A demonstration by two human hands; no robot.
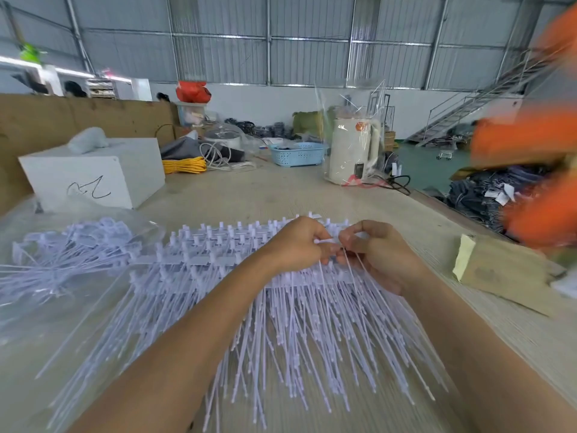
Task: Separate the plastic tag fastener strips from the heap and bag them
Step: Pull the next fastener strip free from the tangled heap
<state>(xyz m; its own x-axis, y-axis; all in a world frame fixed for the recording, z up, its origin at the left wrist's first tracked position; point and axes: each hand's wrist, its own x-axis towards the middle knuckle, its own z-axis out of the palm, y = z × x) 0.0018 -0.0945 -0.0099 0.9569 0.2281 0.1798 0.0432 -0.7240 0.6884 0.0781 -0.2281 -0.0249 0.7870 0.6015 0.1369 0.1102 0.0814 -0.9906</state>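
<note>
We see both hands meeting over the far edge of the heap. The left hand has its fingers curled, and its grip closes on the head of one white strip. The right hand pinches thin tails of the same bunch between thumb and forefinger, so its grip is closed on strips too. The two hands nearly touch.

The counter is a pale, worn surface. On it, at the far left, stands a white box with a scribble on its side; beyond it lie a yellow coil, a blue basket and a cream kettle wrapped in clear film. A block wrapped in tape lies at the right. The room behind is a hall with corrugated metal walls and a metal staircase on the right. Blurred orange shapes fill the right edge; we cannot tell what they are.

The heap is a spread of white fastener strips, heads lined up on bars along the far side, long thin tails fanning toward us. At the left, more strips lie inside a clear plastic bag.
</note>
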